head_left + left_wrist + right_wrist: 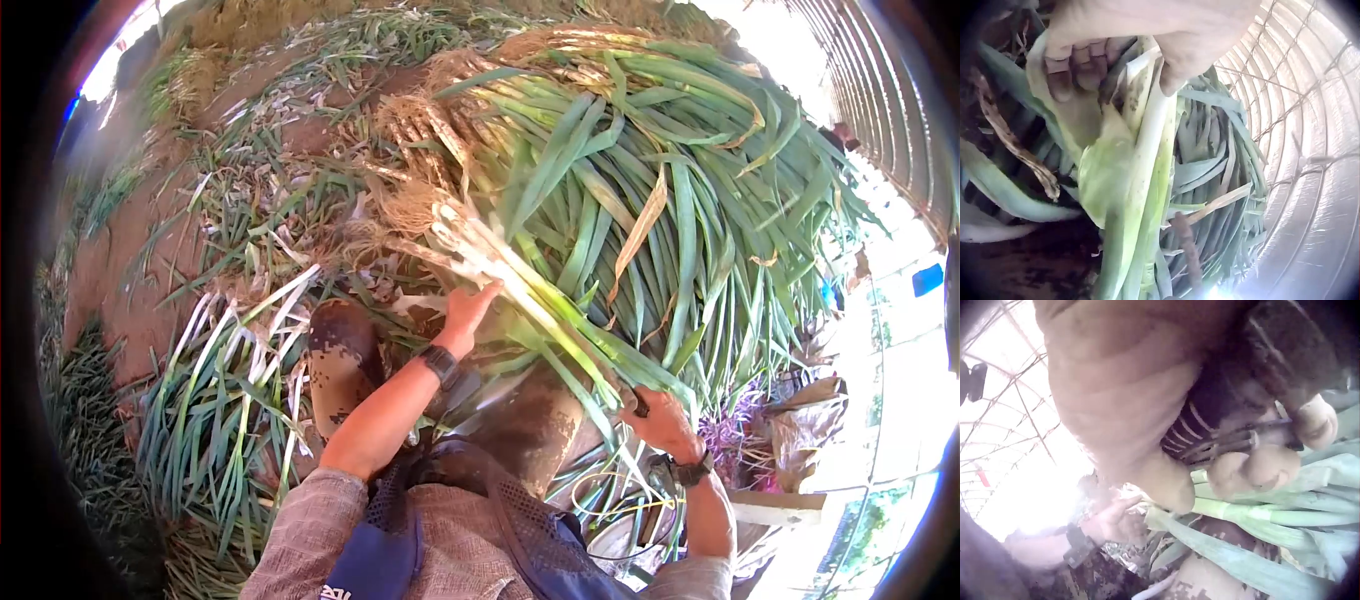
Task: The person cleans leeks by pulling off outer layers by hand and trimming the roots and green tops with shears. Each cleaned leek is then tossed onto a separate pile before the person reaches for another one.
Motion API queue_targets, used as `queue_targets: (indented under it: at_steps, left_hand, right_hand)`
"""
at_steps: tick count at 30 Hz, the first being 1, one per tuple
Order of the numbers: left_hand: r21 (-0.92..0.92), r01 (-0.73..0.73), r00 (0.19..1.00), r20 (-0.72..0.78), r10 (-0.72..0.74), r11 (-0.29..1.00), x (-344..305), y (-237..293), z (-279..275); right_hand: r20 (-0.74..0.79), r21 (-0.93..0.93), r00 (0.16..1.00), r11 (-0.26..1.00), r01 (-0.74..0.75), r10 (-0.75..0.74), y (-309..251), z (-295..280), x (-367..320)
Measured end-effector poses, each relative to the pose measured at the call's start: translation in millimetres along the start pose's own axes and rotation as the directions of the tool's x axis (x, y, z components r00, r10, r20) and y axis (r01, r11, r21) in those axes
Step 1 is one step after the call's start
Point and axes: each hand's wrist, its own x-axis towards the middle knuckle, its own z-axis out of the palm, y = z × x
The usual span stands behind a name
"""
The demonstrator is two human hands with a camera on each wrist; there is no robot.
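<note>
In the head view my left hand (470, 315) is at the white lower stalks of a leek (545, 315), whose roots point to the upper left. The left wrist view shows my thumb and curled fingers around the leek's pale stalk (1147, 144), with a loose yellow-green outer leaf (1107, 169) hanging beside it. My right hand (662, 425) is at the leafy end of the same leek. Its fingers curl round a dark tool (1235, 437) with light ridges, mostly hidden by the palm; I cannot tell its kind. The leek runs just below those fingertips in the right wrist view.
A large heap of leeks (680, 220) lies ahead and to the right, roots toward the left. Several cleaned-looking leeks (215, 400) lie at left. Leaf scraps (270, 190) cover the soil. Purple strings (735, 440) and a brown sack (808, 425) are at right.
</note>
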Motion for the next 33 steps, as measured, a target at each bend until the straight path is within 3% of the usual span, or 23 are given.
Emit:
queue_targets:
  at_steps: [3, 6, 7, 10, 12, 13, 14, 16, 17, 18, 19, 20, 21, 22, 24, 26, 28, 29, 33]
  left_hand:
    - [0.052, -0.034, 0.997, -0.063, 0.037, 0.998, 6.7, 8.4, 15.0]
    - [-0.080, -0.059, 0.987, -0.152, 0.047, 0.995, 16.4, 6.8, 32.1]
    - [-0.156, -0.022, 0.995, -0.098, 0.006, 0.988, 28.2, 9.1, 32.2]
    - [-0.120, -0.002, 0.998, 0.060, 0.009, 0.993, 30.1, 48.3, 34.3]
    - [-0.022, -0.089, 0.987, 0.132, 0.092, 0.996, 23.3, 80.5, 36.0]
    - [0.122, -0.105, 0.980, 0.183, 0.082, 0.987, 28.3, 90.9, 32.7]
    - [0.261, -0.129, 0.971, 0.228, 0.069, 0.957, 39.5, 101.0, 23.9]
    - [0.352, -0.135, 0.876, 0.479, -0.054, 0.926, 62.8, 114.7, 6.5]
    - [0.399, -0.168, 0.855, 0.514, -0.068, 0.901, 85.0, 103.4, -4.3]
    - [0.400, -0.168, 0.862, 0.502, -0.063, 0.901, 79.0, 105.4, -4.3]
    - [0.510, -0.122, 0.903, 0.413, -0.118, 0.852, 61.3, 111.3, -2.5]
    - [0.545, -0.076, 0.890, 0.414, -0.189, 0.835, 66.0, 108.8, -7.8]
    - [0.582, -0.034, 0.872, 0.414, -0.260, 0.812, 71.0, 105.8, -13.2]
    - [0.528, -0.101, 0.973, 0.231, -0.028, 0.843, 61.5, 91.0, -9.3]
    - [0.197, 0.038, 0.961, 0.263, -0.090, 0.980, 46.6, 86.0, -6.1]
    - [-0.036, 0.056, 0.957, 0.288, -0.043, 0.998, 38.1, 71.9, -10.2]
    - [-0.093, 0.063, 0.953, 0.301, -0.032, 0.994, 34.2, 66.4, -7.4]
    - [-0.111, 0.013, 0.972, 0.236, 0.014, 0.994, 32.4, 62.3, -3.2]
    - [-0.188, -0.060, 0.985, 0.145, 0.088, 0.980, 33.6, 48.8, -1.6]
  right_hand:
    - [0.013, -0.022, 1.000, 1.000, -0.010, 0.011, 5.4, 6.4, 6.5]
    - [0.045, -0.002, 0.999, 1.000, 0.017, -0.017, 9.6, 18.1, 8.5]
    - [0.011, 0.038, 0.998, 0.998, 0.055, -0.055, 13.2, 21.2, 9.3]
    - [-0.036, 0.157, 0.996, 0.984, 0.083, -0.078, 16.1, 17.7, 6.7]
    - [0.063, 0.118, 0.997, 0.992, -0.048, 0.041, -8.2, -12.1, 4.5]
    - [0.037, 0.192, 0.999, 0.980, -0.045, 0.038, -12.7, -20.1, 3.6]
    - [0.015, 0.191, 0.999, 0.981, -0.035, 0.032, -13.0, -25.3, 5.8]
    - [0.005, 0.057, 0.999, 0.998, -0.039, 0.039, -15.8, -33.2, 14.0]
    - [-0.048, 0.084, 0.998, 0.996, -0.028, 0.032, -19.8, -31.3, 16.9]
    - [-0.043, 0.085, 0.999, 0.996, -0.014, 0.018, -18.6, -28.7, 22.6]
    - [-0.072, -0.027, 0.997, 0.999, 0.027, -0.029, -16.9, -22.2, 25.7]
    - [-0.100, -0.141, 0.991, 0.988, 0.069, -0.084, -17.2, -17.0, 30.6]
    - [-0.047, -0.156, 0.998, 0.987, 0.030, -0.038, -20.8, -13.8, 37.3]
    - [-0.045, -0.156, 0.997, 0.987, 0.050, -0.057, -26.0, -12.7, 41.8]
    - [-0.069, -0.184, 0.995, 0.981, 0.063, -0.077, -38.2, -15.9, 50.4]
    - [-0.105, -0.152, 0.987, 0.983, 0.106, -0.123, -45.2, -14.4, 67.7]
    - [-0.061, -0.243, 0.988, 0.962, 0.120, -0.139, -51.7, -12.7, 87.0]
    - [-0.046, -0.231, 0.986, 0.962, 0.147, -0.162, -56.5, -13.9, 93.3]
    - [-0.100, -0.318, 0.972, 0.932, 0.172, -0.213, -75.6, -13.4, 126.9]
